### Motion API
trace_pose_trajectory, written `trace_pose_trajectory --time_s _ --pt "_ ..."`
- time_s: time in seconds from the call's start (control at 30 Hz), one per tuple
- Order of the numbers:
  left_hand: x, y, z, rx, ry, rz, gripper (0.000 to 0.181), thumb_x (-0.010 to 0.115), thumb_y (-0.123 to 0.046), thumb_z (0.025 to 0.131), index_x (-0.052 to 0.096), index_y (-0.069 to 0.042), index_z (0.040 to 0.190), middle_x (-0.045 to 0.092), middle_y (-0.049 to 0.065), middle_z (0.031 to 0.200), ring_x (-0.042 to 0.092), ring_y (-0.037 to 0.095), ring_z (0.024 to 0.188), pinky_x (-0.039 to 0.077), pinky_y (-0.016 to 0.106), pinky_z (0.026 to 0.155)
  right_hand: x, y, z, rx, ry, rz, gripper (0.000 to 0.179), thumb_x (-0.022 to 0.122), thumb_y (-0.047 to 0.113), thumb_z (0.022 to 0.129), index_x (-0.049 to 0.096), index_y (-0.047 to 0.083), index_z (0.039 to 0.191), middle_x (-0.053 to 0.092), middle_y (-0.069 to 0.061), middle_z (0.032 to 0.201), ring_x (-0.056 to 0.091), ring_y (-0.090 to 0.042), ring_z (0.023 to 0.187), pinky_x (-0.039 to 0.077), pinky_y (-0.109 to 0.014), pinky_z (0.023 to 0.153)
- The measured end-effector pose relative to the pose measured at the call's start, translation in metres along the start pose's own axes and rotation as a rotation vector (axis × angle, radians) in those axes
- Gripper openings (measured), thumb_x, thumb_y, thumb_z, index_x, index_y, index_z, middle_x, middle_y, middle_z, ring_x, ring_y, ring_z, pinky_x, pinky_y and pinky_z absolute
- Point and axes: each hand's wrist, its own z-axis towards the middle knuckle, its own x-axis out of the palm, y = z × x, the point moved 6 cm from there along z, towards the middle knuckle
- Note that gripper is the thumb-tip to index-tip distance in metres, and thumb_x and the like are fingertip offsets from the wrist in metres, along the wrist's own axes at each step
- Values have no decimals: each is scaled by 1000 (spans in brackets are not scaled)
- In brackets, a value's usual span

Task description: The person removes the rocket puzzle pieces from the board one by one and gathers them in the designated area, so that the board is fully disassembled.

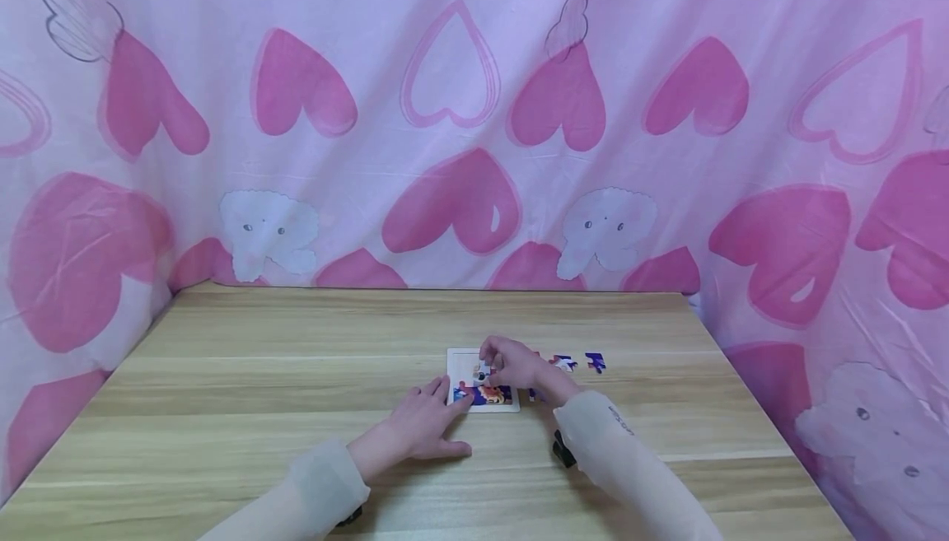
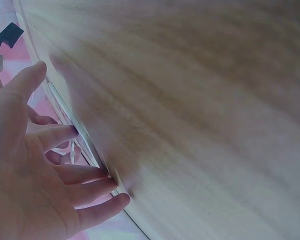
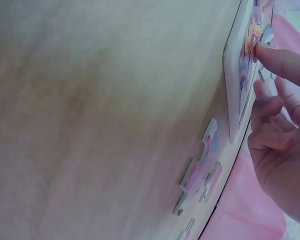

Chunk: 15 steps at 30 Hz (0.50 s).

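Pinching a small, pale printed puzzle piece (image 1: 481,374), the right hand (image 1: 514,362) is over the flat white puzzle tray (image 1: 462,365).
The thumb and fingers look closed together on this piece; the left hand (image 1: 424,424) has its fingers spread, touching the tray's left side. The piece is probably light, stiff card, its knobs easy to bend, so it is better held by its side edges. The thin tray may slide on the smooth light-brown wooden table (image 1: 296,393) without a hand against it. Colourful loose puzzle pieces (image 1: 596,361) lie to the right; more room is on the left, with the table's far edge well apart.
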Motion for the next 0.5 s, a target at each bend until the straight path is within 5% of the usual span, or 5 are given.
trace_pose_trajectory --time_s 0.5 --pt "-1 1 0 -10 11 -20 73 48 -65 75 44 -19 131 34 25 132 32 37 120 34 52 88 -7 -3 -8 -120 -42 160 24 53 -6 80 52 12 96 54 -4 86 51 -19 79 44 -33 69"
